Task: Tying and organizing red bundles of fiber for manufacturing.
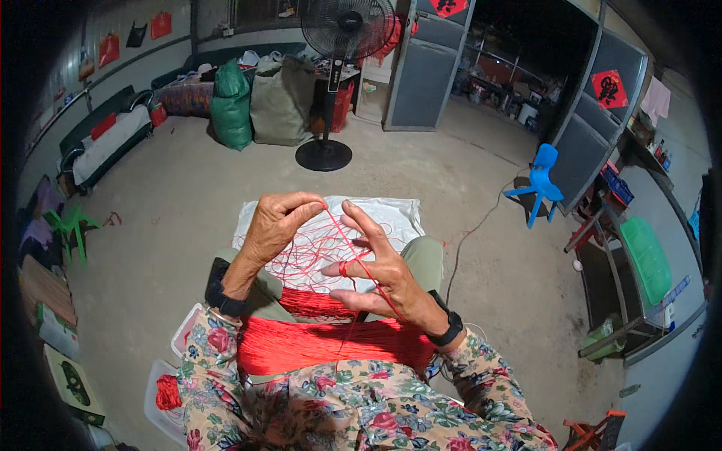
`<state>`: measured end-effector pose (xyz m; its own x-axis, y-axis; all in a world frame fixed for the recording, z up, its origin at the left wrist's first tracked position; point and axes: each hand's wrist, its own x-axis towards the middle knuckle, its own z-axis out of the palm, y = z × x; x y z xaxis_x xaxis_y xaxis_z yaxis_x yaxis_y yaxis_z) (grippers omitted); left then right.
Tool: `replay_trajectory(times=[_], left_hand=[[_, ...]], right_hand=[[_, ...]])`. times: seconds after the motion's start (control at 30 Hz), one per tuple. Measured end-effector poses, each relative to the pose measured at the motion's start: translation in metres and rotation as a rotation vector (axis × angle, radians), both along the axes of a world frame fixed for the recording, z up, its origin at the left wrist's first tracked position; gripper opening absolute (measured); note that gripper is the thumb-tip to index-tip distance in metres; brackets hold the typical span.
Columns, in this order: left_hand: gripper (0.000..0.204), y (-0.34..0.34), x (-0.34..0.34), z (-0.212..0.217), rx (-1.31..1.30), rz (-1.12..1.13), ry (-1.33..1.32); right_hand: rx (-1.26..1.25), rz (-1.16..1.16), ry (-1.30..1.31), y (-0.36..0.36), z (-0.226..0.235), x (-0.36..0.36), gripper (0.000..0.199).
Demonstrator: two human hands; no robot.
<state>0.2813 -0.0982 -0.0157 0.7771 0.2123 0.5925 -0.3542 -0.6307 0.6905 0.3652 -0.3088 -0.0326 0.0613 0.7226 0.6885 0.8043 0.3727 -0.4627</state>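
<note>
Head camera view, looking down at a person's lap: the left hand pinches a red thread between closed fingers, raised above a white cloth strewn with loose thread. The right hand spreads its fingers wide, thread looped around them. A thick red thread bundle lies across the lap.

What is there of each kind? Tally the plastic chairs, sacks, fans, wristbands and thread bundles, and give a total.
Plastic chairs: 2, blue chair and green chair
Sacks: 2, green sack and grey sack
Standing fan: 1
Black wristbands: 2, left wristband and right wristband
Red thread bundle: 1
Total: 8
</note>
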Motion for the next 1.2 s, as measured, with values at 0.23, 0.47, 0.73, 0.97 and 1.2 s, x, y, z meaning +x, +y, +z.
replay_trajectory(times=[0.23,0.47,0.73,0.97,1.2], left_hand=[[0.016,-0.023,0.024,-0.017,-0.373,-0.116,0.037],[0.017,-0.1,0.0,-0.083,0.042,-0.529,0.304],[0.008,-0.057,-0.036,0.014,0.617,-0.17,-0.016],[0.011,-0.012,-0.004,0.027,0.07,-0.109,-0.032],[0.003,-0.103,-0.005,-0.089,0.305,-0.621,0.089]], right_hand=[[0.037,0.374,0.47,-0.005,0.01,-0.027,0.042],[0.619,0.252,1.081,0.028,0.041,0.01,0.044],[0.261,-0.369,-0.19,0.031,-0.017,0.034,0.028],[0.179,0.143,0.202,-0.009,0.014,-0.041,0.036],[0.607,0.082,0.716,0.017,0.057,0.001,0.051]])
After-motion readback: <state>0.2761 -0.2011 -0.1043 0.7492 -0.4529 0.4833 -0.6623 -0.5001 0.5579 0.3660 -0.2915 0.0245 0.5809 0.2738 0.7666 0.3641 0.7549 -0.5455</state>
